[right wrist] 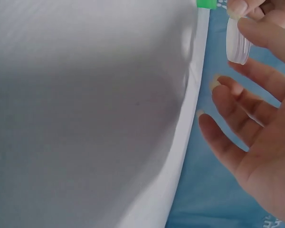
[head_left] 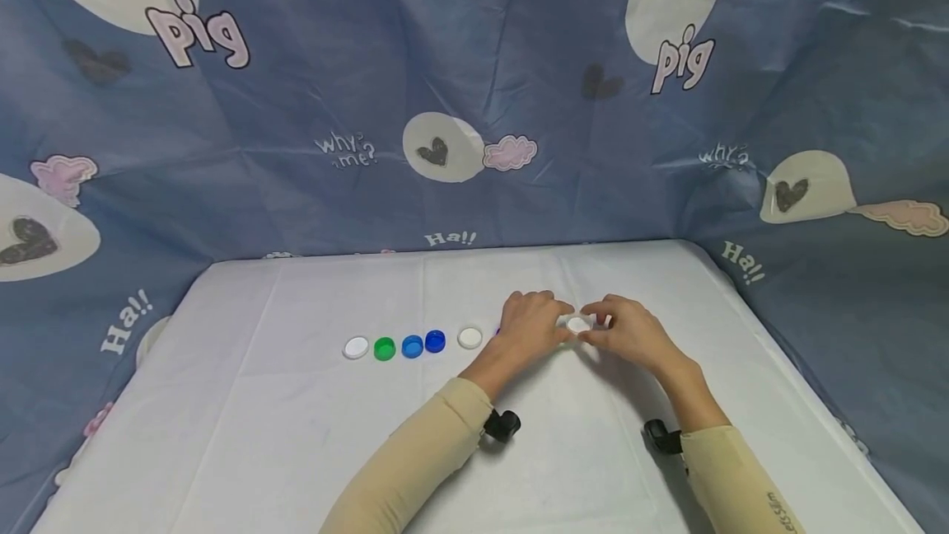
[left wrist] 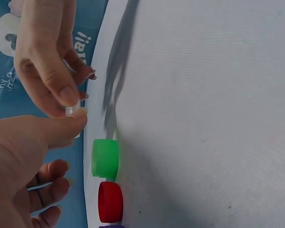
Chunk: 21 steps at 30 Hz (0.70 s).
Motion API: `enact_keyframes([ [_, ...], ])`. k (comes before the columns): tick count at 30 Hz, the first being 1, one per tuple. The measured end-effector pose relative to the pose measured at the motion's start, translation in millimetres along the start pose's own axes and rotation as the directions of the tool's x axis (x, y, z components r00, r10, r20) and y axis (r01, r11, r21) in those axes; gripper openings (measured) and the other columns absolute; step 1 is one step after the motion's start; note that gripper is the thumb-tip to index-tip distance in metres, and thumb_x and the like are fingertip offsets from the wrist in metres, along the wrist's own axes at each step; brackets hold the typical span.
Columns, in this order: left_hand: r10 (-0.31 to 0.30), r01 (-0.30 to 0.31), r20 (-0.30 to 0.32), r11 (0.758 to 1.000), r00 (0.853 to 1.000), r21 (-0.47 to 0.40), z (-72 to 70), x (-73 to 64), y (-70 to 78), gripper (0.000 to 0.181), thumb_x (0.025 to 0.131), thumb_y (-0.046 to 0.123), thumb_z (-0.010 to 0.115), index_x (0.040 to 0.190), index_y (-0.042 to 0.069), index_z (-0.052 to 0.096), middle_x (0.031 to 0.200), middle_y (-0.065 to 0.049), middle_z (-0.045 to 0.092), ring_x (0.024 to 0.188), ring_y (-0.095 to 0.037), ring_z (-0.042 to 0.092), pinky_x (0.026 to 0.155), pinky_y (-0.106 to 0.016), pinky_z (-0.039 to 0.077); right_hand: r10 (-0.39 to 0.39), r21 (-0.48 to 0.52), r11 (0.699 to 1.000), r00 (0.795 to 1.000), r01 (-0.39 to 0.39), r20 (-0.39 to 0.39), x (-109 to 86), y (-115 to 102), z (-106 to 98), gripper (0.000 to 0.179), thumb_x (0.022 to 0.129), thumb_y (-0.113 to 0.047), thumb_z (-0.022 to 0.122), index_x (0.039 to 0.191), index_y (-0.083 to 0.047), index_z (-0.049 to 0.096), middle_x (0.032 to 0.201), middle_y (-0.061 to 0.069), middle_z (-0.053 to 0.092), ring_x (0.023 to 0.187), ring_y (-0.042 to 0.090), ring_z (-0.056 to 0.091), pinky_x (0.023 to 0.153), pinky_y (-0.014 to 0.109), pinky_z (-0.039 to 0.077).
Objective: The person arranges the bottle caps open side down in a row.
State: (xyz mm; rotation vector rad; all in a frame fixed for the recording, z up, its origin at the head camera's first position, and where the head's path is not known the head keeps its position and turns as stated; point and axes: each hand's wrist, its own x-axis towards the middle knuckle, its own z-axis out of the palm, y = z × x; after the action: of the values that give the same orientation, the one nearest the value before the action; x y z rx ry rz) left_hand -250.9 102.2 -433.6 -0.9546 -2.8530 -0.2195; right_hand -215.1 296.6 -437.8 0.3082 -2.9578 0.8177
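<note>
Between the fingertips of both hands is a white bottle cap (head_left: 577, 325), raised above the cloth and turned on edge in the right wrist view. My left hand (head_left: 528, 325) pinches one side of it with the thumb and fingertips. From the other side my right hand (head_left: 633, 336) grips the cap by thumb and index finger, its other fingers spread loosely. Under the left hand, in the left wrist view, a green cap (left wrist: 105, 158) and a red cap (left wrist: 110, 202) stand in line, with a sliver of a purple cap (left wrist: 112, 226) at the frame's bottom.
To the left the row continues with a white cap (head_left: 470, 338), a dark blue cap (head_left: 435, 341), a lighter blue cap (head_left: 412, 346), a green cap and another white cap (head_left: 356, 347). A white cloth (head_left: 296, 435) covers the table. Patterned blue fabric (head_left: 474, 213) hangs behind it.
</note>
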Motion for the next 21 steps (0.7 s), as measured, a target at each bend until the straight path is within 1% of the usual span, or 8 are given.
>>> enact_keyframes([
  [2, 0.006, -0.006, -0.01, 1.0, 1.0, 0.024, 0.0, -0.1, 0.5, 0.044, 0.086, 0.055, 0.07, 0.126, 0.037, 0.068, 0.102, 0.007, 0.071, 0.091, -0.015, 0.067, 0.075, -0.032, 0.043, 0.004, 0.038, 0.999, 1.0, -0.005, 0.004, 0.7, 0.9, -0.5, 0.035, 0.082, -0.028, 0.078, 0.114, -0.012, 0.073, 0.09, 0.002, 0.064, 0.072, 0.013, 0.057, 0.061, 0.029, 0.046],
  [4, 0.013, -0.012, -0.033, 0.999, 0.999, 0.052, -0.2, -0.3, 1.0, 0.041, 0.087, 0.054, 0.069, 0.124, 0.037, 0.069, 0.101, 0.008, 0.07, 0.09, -0.014, 0.066, 0.077, -0.032, 0.043, 0.011, 0.093, 0.996, 1.0, -0.013, 0.017, 1.2, 1.5, -2.1, 0.033, 0.084, -0.027, 0.077, 0.112, -0.01, 0.074, 0.091, 0.003, 0.065, 0.072, 0.014, 0.058, 0.062, 0.029, 0.047],
  [5, 0.017, -0.014, -0.042, 0.997, 0.999, 0.074, -0.5, -0.3, 1.4, 0.04, 0.087, 0.054, 0.068, 0.124, 0.037, 0.069, 0.102, 0.009, 0.07, 0.09, -0.013, 0.066, 0.078, -0.032, 0.043, 0.022, 0.123, 0.992, 0.999, -0.025, 0.028, 1.1, 2.2, -3.0, 0.033, 0.085, -0.028, 0.076, 0.112, -0.01, 0.073, 0.092, 0.004, 0.065, 0.073, 0.015, 0.058, 0.064, 0.029, 0.048],
  [8, 0.044, -0.03, -0.1, 0.99, 0.994, 0.137, -0.8, -0.2, 1.3, 0.035, 0.088, 0.053, 0.068, 0.12, 0.039, 0.07, 0.1, 0.011, 0.069, 0.09, -0.011, 0.065, 0.079, -0.032, 0.044, 0.066, 0.207, 0.975, 0.996, -0.078, 0.062, 0.7, 4.0, -6.0, 0.034, 0.088, -0.034, 0.073, 0.112, -0.009, 0.073, 0.097, 0.006, 0.066, 0.076, 0.018, 0.059, 0.067, 0.031, 0.049],
  [11, 0.083, -0.051, -0.165, 0.98, 0.983, 0.19, -1.1, -0.3, 0.7, 0.031, 0.088, 0.054, 0.068, 0.116, 0.041, 0.072, 0.098, 0.013, 0.068, 0.088, -0.01, 0.064, 0.079, -0.031, 0.044, 0.104, 0.279, 0.952, 0.99, -0.128, 0.098, -1.2, 5.3, -9.3, 0.038, 0.09, -0.039, 0.071, 0.113, -0.01, 0.073, 0.106, 0.009, 0.068, 0.08, 0.02, 0.06, 0.071, 0.034, 0.05],
  [15, 0.142, -0.081, -0.252, 0.967, 0.957, 0.24, -1.2, -0.8, 0.9, 0.024, 0.086, 0.053, 0.07, 0.106, 0.041, 0.075, 0.092, 0.014, 0.067, 0.082, -0.009, 0.063, 0.075, -0.03, 0.044, 0.128, 0.357, 0.919, 0.982, -0.169, 0.137, -3.2, 6.5, -12.2, 0.037, 0.09, -0.04, 0.07, 0.112, -0.01, 0.074, 0.115, 0.01, 0.069, 0.079, 0.025, 0.064, 0.076, 0.035, 0.051],
  [18, 0.175, -0.097, -0.285, 0.958, 0.942, 0.269, -0.8, -0.8, 1.6, 0.02, 0.086, 0.052, 0.07, 0.1, 0.04, 0.076, 0.087, 0.014, 0.067, 0.079, -0.008, 0.062, 0.072, -0.03, 0.043, 0.143, 0.377, 0.905, 0.976, -0.197, 0.164, -3.6, 7.9, -13.3, 0.039, 0.091, -0.041, 0.07, 0.114, -0.01, 0.073, 0.114, 0.011, 0.07, 0.077, 0.027, 0.066, 0.08, 0.033, 0.047],
  [21, 0.188, -0.106, -0.293, 0.956, 0.937, 0.275, -0.3, -1.0, 2.2, 0.018, 0.086, 0.052, 0.07, 0.098, 0.04, 0.076, 0.085, 0.014, 0.067, 0.078, -0.008, 0.062, 0.071, -0.029, 0.043, 0.162, 0.373, 0.901, 0.969, -0.222, 0.186, -3.8, 8.9, -14.0, 0.042, 0.09, -0.044, 0.069, 0.115, -0.01, 0.073, 0.109, 0.011, 0.07, 0.077, 0.026, 0.066, 0.083, 0.031, 0.043],
])
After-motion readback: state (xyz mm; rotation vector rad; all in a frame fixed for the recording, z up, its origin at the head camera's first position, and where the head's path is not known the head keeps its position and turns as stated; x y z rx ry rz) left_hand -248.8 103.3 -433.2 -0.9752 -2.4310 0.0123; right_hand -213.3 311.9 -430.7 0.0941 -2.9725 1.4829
